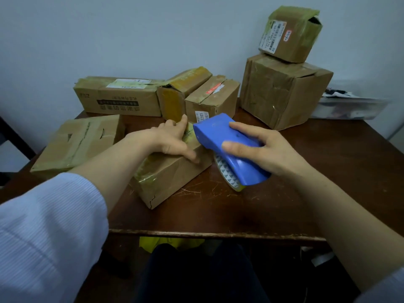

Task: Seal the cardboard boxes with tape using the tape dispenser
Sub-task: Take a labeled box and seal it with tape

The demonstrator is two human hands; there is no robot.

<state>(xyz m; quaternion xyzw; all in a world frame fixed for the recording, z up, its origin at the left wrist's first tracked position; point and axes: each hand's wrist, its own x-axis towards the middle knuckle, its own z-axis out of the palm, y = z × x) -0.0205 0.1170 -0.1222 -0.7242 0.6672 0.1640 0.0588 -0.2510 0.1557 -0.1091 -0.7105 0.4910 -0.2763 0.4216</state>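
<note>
A small cardboard box (172,178) lies in the middle of the dark wooden table (240,215), with shiny tape across its top. My left hand (172,138) rests flat on the box's top, fingers straight and spread, the forefinger pointing toward its far end. My right hand (260,149) grips a blue tape dispenser (220,136) by its body. The dispenser's front end sits at the box's far right edge. Its roll of tape (227,178) hangs below, just right of the box.
Several taped boxes ring the work spot: a flat box (76,143) at the left, a long box (118,97) and two smaller ones (209,97) at the back, a large box (282,92) with a little box (288,33) stacked on it at back right. A clear plastic bin (349,108) stands far right.
</note>
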